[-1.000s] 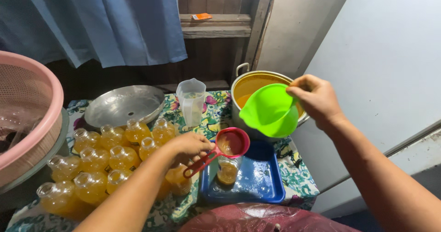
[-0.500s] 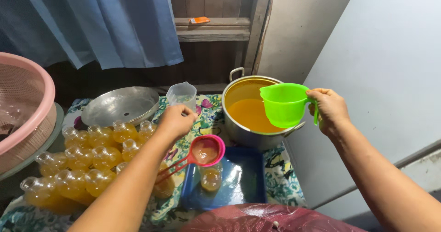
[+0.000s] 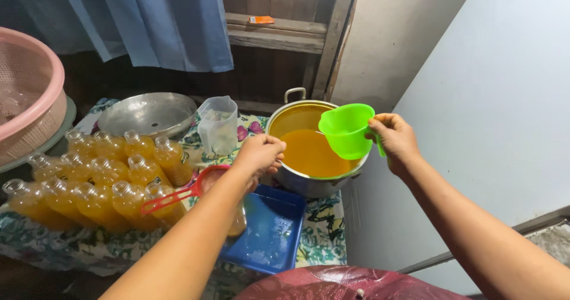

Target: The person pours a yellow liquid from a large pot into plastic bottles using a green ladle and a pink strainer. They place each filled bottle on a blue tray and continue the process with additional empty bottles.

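Right hand point(image 3: 395, 138): closed around the handle of a green plastic dipper cup point(image 3: 346, 130), held level above the right rim of a steel pot point(image 3: 297, 184). Cup opening faces up and toward the left; its contents cannot be seen. Pot is filled with an opaque orange liquid point(image 3: 309, 151); one metal loop handle shows at its far rim.

Left hand point(image 3: 260, 154): fingers curled loosely inward, hovering at the near-left rim of the pot. Whether it pinches anything cannot be told. Directly below and left of it, a red funnel-strainer point(image 3: 205, 182) with a long handle pointing left, sitting on the mouth of a small bottle point(image 3: 238, 221), mostly hidden by the forearm. That bottle stands at the left edge of a blue rectangular tray point(image 3: 273, 231), which is wet and touches the pot's base.

Left of the tray: a cluster of filled, uncapped plastic bottles point(image 3: 95, 178) of the same orange liquid, packed touching one another in rows. Behind them, an upturned steel lid point(image 3: 148, 113); just beside it, a clear plastic measuring jug point(image 3: 217, 125), apparently empty. All rest on a surface with a floral patterned cloth point(image 3: 323, 229).

Far left: a pink mesh basket point(image 3: 35, 98). Background: blue curtain point(image 3: 148, 21), wooden frame. Near edge: a dark red rounded lid or cover point(image 3: 320, 283), partly cut off.
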`<state>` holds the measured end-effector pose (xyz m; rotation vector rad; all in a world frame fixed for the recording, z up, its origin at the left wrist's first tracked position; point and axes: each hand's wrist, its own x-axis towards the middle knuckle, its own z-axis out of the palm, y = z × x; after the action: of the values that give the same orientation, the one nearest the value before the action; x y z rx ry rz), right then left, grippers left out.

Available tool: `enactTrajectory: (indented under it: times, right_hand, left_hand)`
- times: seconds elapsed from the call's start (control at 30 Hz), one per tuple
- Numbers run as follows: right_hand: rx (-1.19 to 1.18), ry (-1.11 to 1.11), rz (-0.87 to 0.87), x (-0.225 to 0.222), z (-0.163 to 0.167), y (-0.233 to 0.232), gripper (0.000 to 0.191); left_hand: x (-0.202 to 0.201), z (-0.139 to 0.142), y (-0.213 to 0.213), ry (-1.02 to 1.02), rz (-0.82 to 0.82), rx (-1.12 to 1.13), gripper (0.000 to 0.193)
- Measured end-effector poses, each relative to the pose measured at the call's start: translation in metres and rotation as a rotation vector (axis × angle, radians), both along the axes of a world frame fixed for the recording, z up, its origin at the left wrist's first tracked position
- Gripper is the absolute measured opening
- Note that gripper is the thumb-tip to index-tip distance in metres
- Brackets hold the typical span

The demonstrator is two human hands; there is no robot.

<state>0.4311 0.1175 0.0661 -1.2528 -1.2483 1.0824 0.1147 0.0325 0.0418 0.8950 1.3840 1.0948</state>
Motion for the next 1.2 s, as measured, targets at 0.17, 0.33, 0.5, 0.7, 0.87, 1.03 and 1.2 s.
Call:
enactTrajectory:
  times: [0.17,0.33,0.5,0.7,0.87,1.03,1.2]
  right_hand:
    - [0.063,-0.196,0.134,-0.011,-0.042,0.012,0.019]
    - [0.165,-0.622,0.215,-0.022,-0.055,-0.010,0.023]
    - [0.236,-0.728,0.272,-0.042,-0.053,-0.019,0.025]
    - [0.196,-0.757,0.269,-0.050,-0.062,-0.022,0.024]
    - [0.055,-0.780,0.223,-0.049,-0.067,-0.031,0.024]
    - [-0.024,-0.777,0.216,-0.049,-0.065,-0.032,0.026]
    - [0.057,-0.782,0.241,-0.049,-0.066,-0.027,0.025]
  left_hand:
    - [0.013,-0.037,0.016,-0.075,0.029,-0.243,0.022]
    - [0.014,-0.065,0.062,0.078,0.079,-0.364,0.040]
    - [0.001,-0.074,0.118,-0.257,-0.029,-0.350,0.048]
    - [-0.012,-0.089,0.137,0.107,-0.035,-0.518,0.058]
    - [-0.013,-0.112,0.143,-0.098,-0.118,-0.698,0.046]
    - [-0.009,-0.132,0.148,-0.116,-0.058,-0.697,0.029]
    - [0.006,-0.137,0.148,-0.055,-0.013,-0.554,0.024]
